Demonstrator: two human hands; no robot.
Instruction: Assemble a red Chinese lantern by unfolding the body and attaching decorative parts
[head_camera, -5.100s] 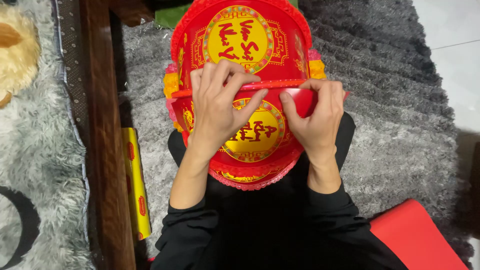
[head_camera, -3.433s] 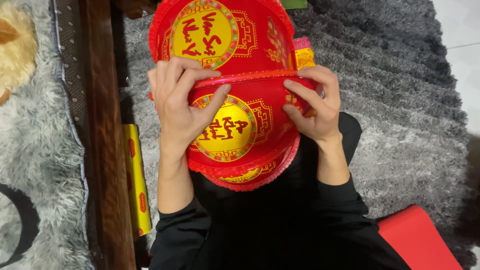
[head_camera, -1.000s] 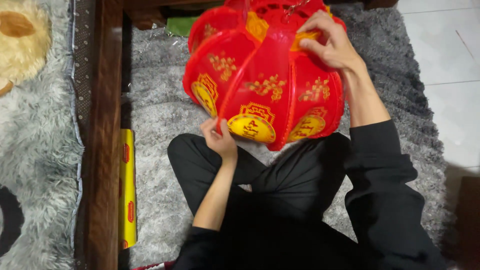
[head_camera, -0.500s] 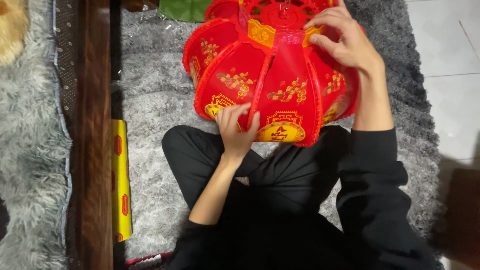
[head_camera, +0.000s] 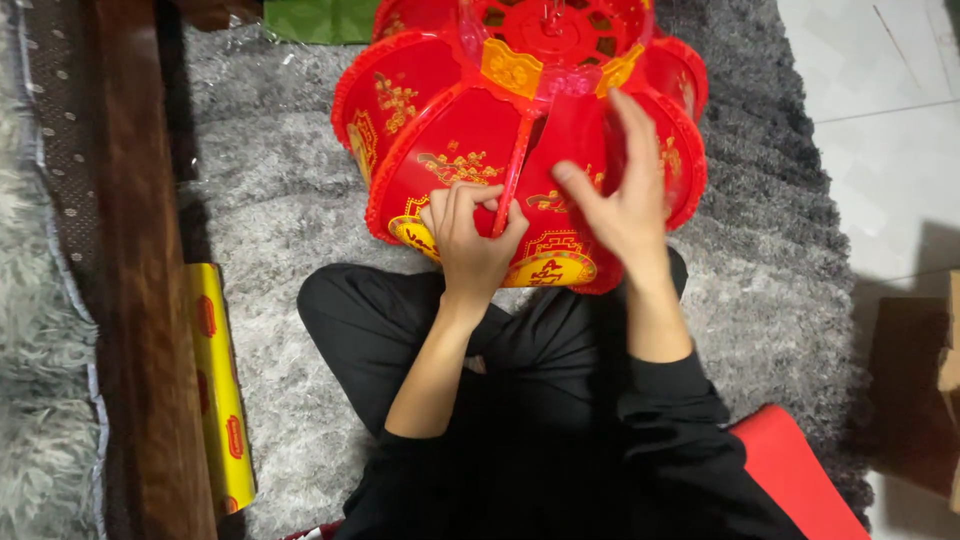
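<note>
While the left hand (head_camera: 470, 245) pinches a red rib (head_camera: 512, 170) of the red-and-gold lantern (head_camera: 450, 150), the right hand (head_camera: 620, 200) rests open-fingered against a panel, over a grey shag rug (head_camera: 250, 200).

From my feed everything's sitting on a shaggy grey rug (head_camera: 280, 200), and the red lantern (head_camera: 450, 150) with gold trim rests right on it near the top of the view. Along the rug's left edge there's a dark wooden beam (head_camera: 140, 300), with a long yellow box (head_camera: 222, 390) lying on the rug just beside it. A green sheet (head_camera: 320, 18) lies at the top edge, and a flat red thing (head_camera: 800, 480) lies at the lower right corner. Past the rug's right side it's pale tiled floor (head_camera: 880, 120).
</note>
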